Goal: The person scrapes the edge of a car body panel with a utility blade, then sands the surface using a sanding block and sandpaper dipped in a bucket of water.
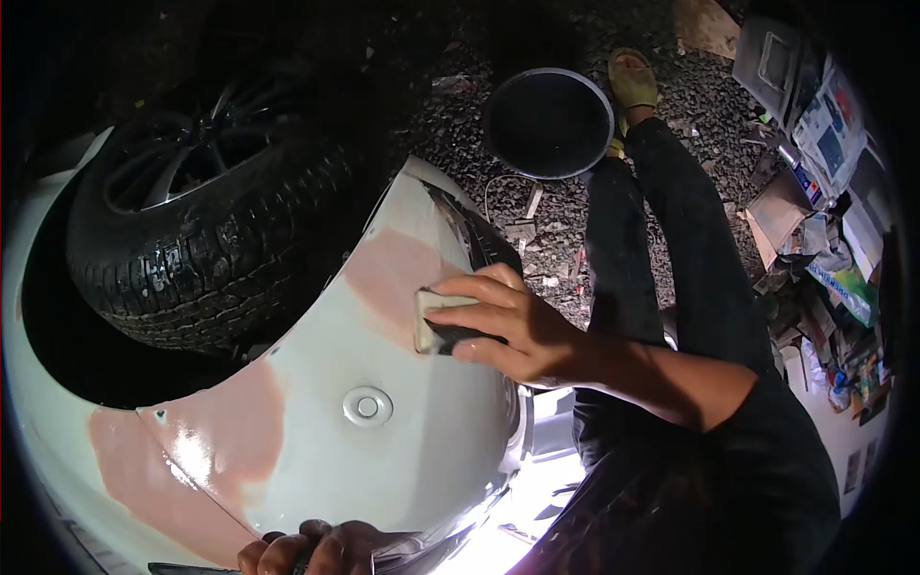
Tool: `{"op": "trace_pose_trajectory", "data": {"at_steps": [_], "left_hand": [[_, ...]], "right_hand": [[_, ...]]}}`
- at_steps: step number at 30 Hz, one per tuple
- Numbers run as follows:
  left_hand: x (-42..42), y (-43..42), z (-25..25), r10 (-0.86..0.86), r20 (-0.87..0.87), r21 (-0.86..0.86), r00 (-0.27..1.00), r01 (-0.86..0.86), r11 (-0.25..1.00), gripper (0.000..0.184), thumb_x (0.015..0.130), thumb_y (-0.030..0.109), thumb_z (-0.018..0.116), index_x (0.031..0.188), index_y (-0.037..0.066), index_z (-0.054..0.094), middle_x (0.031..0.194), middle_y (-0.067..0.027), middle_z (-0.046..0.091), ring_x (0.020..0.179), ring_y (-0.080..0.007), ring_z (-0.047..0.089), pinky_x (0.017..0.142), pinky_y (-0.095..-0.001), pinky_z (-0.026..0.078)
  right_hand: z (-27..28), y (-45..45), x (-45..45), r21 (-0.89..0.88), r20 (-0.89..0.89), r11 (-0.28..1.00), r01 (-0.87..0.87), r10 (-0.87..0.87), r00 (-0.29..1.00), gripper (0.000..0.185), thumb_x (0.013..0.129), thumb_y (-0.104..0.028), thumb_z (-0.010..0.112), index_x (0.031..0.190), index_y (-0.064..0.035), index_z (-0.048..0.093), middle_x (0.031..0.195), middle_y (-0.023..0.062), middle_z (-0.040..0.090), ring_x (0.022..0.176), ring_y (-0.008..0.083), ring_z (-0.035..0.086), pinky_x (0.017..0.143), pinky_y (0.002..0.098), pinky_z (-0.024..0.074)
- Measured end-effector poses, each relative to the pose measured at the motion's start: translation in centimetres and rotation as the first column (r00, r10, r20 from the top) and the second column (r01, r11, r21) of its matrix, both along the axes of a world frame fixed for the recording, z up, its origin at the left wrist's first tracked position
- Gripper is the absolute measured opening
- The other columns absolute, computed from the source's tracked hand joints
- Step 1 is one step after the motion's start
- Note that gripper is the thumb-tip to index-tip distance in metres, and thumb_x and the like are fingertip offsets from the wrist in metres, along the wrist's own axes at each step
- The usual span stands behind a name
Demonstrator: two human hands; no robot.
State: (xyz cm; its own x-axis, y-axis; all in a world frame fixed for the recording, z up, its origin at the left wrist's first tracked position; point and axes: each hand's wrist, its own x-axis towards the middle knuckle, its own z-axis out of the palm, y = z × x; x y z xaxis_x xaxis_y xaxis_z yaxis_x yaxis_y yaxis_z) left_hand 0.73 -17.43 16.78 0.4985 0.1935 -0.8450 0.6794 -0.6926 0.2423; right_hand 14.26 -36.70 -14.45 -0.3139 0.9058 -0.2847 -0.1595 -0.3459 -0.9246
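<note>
My right hand (513, 326) reaches in from the right, its fingers and thumb closed around a pale and dark block (443, 321). The block touches the white car body panel (326, 460), at the lower edge of a pinkish patch (398, 273). Another wide pinkish patch (230, 422) lies lower left, wet and shiny in places. Between the patches and a little to the right is a round ringed disc (367, 407). At the bottom edge my left hand (311, 551) has curled fingers around something dark that I cannot make out; the image edge cuts it off.
A black tyre (192, 249) with a spoked wheel fills the arch at the left. On the gravel stands a round dark tub (548, 123), beside my outstretched legs (695, 240) and a yellowish sandal (632, 81). Boxes, bags and litter (824, 249) are heaped along the right.
</note>
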Motion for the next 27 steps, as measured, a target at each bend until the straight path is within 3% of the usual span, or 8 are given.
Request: {"op": "trace_pose_trajectory", "data": {"at_steps": [7,11,13,16,18,21,23,27], "left_hand": [[0.9,0.2,-0.1,0.048,-0.042,-0.004,0.998,-0.048,0.999,0.032,0.080,-0.003,0.082,0.107,0.012,0.074,0.112,-0.0056,0.068,0.094,-0.0278,0.063,0.078,-0.0441,0.051],[0.0,0.0,0.1,0.020,-0.031,0.016,0.999,-0.020,1.000,0.034,0.081,-0.008,0.081,0.107,0.012,0.073,0.110,-0.0047,0.068,0.091,-0.0268,0.063,0.076,-0.0429,0.051],[0.4,0.1,-0.2,-0.009,-0.014,0.012,1.000,0.009,1.000,0.035,0.081,-0.008,0.081,0.108,0.012,0.073,0.109,-0.0043,0.067,0.090,-0.0265,0.063,0.075,-0.0425,0.051],[1.0,0.2,-0.6,-0.008,-0.003,0.019,1.000,0.008,1.000,0.034,0.082,-0.006,0.081,0.108,0.013,0.073,0.107,-0.0037,0.067,0.090,-0.0262,0.063,0.075,-0.0423,0.051],[0.9,0.2,-0.5,0.004,-0.013,0.014,1.000,-0.004,1.000,0.034,0.082,-0.006,0.080,0.109,0.014,0.073,0.107,-0.0032,0.067,0.090,-0.0259,0.063,0.075,-0.0420,0.050],[0.8,0.2,-0.6,-0.013,-0.008,0.029,1.000,0.013,1.000,0.032,0.083,-0.004,0.080,0.108,0.014,0.073,0.107,-0.0031,0.067,0.091,-0.0255,0.063,0.075,-0.0418,0.050],[0.7,0.3,-0.9,-0.023,0.001,0.026,1.000,0.023,0.999,0.032,0.083,-0.003,0.081,0.108,0.014,0.072,0.107,-0.0031,0.068,0.090,-0.0255,0.063,0.075,-0.0422,0.051],[0.9,0.2,-0.7,-0.027,0.001,0.043,1.000,0.027,0.999,0.033,0.082,-0.003,0.082,0.108,0.014,0.072,0.107,-0.0034,0.068,0.090,-0.0256,0.064,0.075,-0.0423,0.051]], "right_hand": [[-4.4,4.3,-2.5,-0.131,0.069,0.989,0.073,-0.064,0.996,0.043,0.098,-0.023,0.068,0.140,-0.0148,0.066,0.146,0.0169,0.056,0.136,0.0381,0.045,0.115,0.0503,0.0395],[1.3,0.0,0.1,-0.076,0.033,0.997,0.024,-0.022,0.999,0.039,0.096,-0.020,0.069,0.135,-0.0121,0.069,0.144,0.0163,0.059,0.134,0.0379,0.048,0.113,0.0507,0.0411],[-1.7,1.4,0.0,0.061,0.083,0.998,0.018,-0.023,0.996,0.038,0.096,-0.020,0.069,0.132,-0.0078,0.071,0.144,0.0167,0.059,0.131,0.0380,0.050,0.109,0.0489,0.0443],[-5.3,4.6,-1.7,-0.164,0.069,0.985,0.046,-0.035,0.997,0.040,0.096,-0.022,0.070,0.133,-0.0058,0.069,0.144,0.0182,0.059,0.130,0.0389,0.049,0.106,0.0471,0.0475],[-2.7,3.1,-1.2,-0.165,0.087,0.985,0.042,-0.028,0.996,0.041,0.096,-0.023,0.070,0.133,-0.0057,0.069,0.143,0.0190,0.059,0.129,0.0392,0.051,0.107,0.0482,0.0471],[2.0,0.0,-0.2,0.006,0.110,0.996,0.084,-0.084,0.990,0.045,0.094,-0.027,0.074,0.134,-0.0070,0.069,0.139,0.0222,0.060,0.123,0.0402,0.058,0.107,0.0516,0.0470],[-0.5,1.0,0.1,0.041,0.098,0.999,-0.010,0.006,0.995,0.047,0.094,-0.029,0.073,0.136,-0.0069,0.068,0.139,0.0197,0.060,0.126,0.0384,0.056,0.109,0.0491,0.0459],[-5.2,4.3,-1.5,-0.263,0.085,0.964,0.038,-0.016,0.996,0.046,0.097,-0.030,0.069,0.136,-0.0058,0.067,0.142,0.0159,0.060,0.130,0.0348,0.051,0.113,0.0450,0.0423]]}}
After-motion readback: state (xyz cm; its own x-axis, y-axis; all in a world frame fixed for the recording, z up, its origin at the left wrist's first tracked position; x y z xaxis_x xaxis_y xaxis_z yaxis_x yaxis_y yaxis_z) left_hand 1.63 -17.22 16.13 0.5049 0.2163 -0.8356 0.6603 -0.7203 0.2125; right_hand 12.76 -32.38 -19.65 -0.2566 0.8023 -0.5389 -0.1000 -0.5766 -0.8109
